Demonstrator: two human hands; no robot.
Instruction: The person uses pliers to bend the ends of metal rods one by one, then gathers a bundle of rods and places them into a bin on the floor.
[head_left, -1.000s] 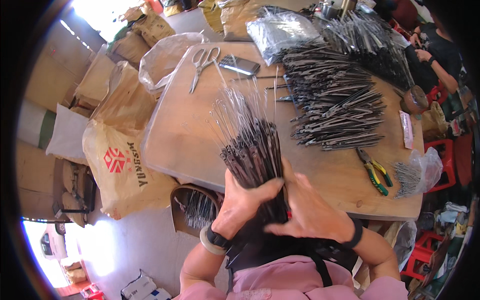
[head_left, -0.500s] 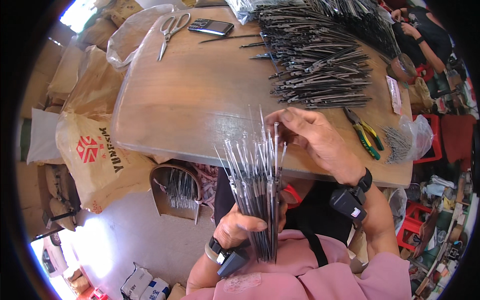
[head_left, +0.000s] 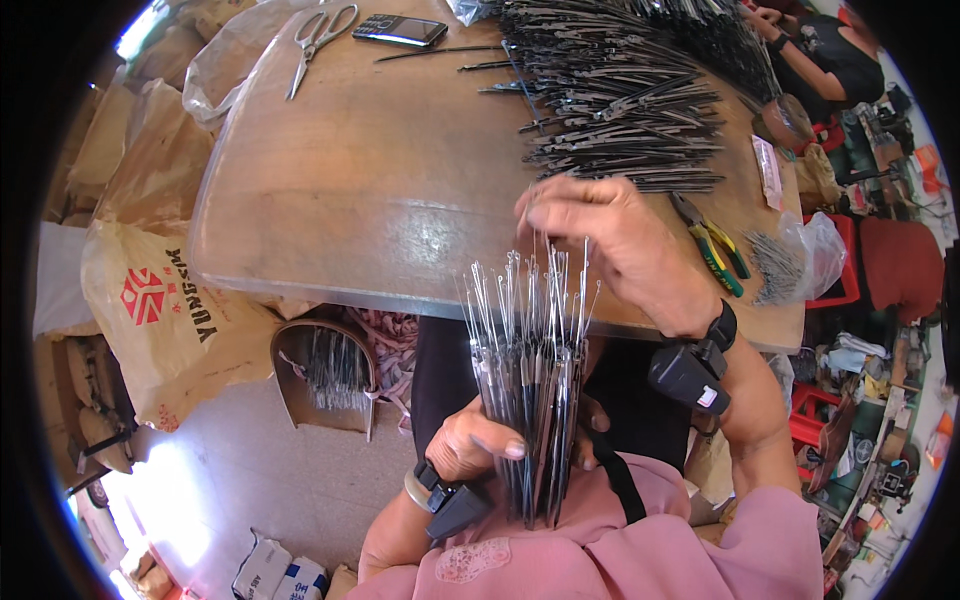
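My left hand [head_left: 474,441] is wrapped round an upright bundle of thin black rods [head_left: 525,400] in front of my pink top. Shiny metal wires with small looped ends stick out of the bundle's top and fan apart. Above them, my right hand [head_left: 625,245] has its thumb and fingers pinched together over the tip of one thin wire [head_left: 534,242], the end of which the fingers hide. On the table's far right side lies a large heap of similar black rods [head_left: 630,110].
The wooden table [head_left: 330,200] also bears scissors [head_left: 311,45], a phone [head_left: 400,30], pliers [head_left: 712,245] and loose metal pins [head_left: 775,268] by a plastic bag [head_left: 820,250]. A dustpan-like container [head_left: 290,385] with rods stands on the floor. Another person [head_left: 830,60] sits at far right.
The whole view has shifted, so the table appears further up and left. My right hand has risen slightly from the wire tips, still pinching. My left hand keeps its grip on the bundle.
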